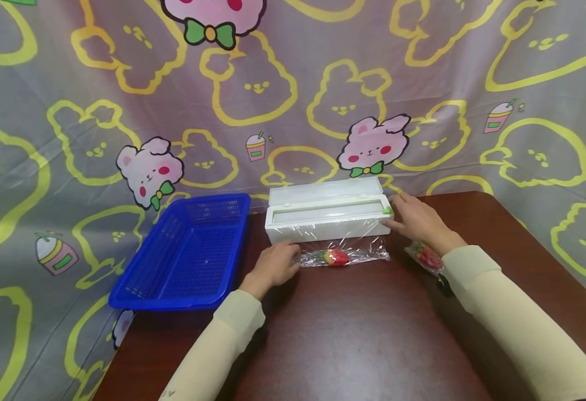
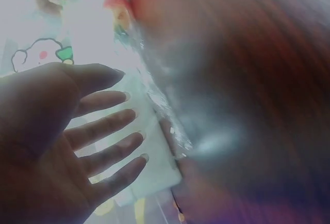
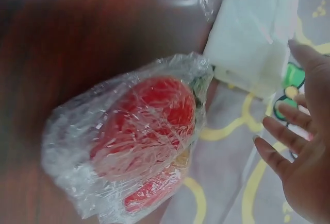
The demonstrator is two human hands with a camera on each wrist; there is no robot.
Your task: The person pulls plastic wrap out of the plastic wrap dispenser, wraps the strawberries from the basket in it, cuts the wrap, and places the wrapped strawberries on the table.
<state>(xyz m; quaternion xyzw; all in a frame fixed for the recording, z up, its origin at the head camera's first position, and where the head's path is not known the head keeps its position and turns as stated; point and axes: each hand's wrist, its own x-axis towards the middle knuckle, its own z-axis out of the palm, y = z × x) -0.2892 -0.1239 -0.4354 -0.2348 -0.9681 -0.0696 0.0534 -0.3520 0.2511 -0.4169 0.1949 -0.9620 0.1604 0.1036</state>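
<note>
A white cling film dispenser point(image 1: 328, 225) has its lid point(image 1: 325, 191) raised and a green piece point(image 1: 387, 211) at its right end. Clear film point(image 1: 368, 252) hangs from its front onto the table, with a red and yellow strawberry point(image 1: 337, 257) lying on it. My left hand point(image 1: 273, 264) is at the film's left edge; in the left wrist view its fingers point(image 2: 111, 123) are spread and hold nothing. Beside the dispenser's right end is my right hand point(image 1: 418, 220), its fingers point(image 3: 289, 131) extended, thumb close to the box. Film-wrapped red fruit point(image 3: 149, 121) lies near my right wrist.
To the left stands a blue plastic basket point(image 1: 193, 262) with perforated sides. A small black object point(image 1: 444, 286) lies by my right sleeve. Behind the brown table point(image 1: 368, 334) hangs a patterned cloth point(image 1: 303, 100).
</note>
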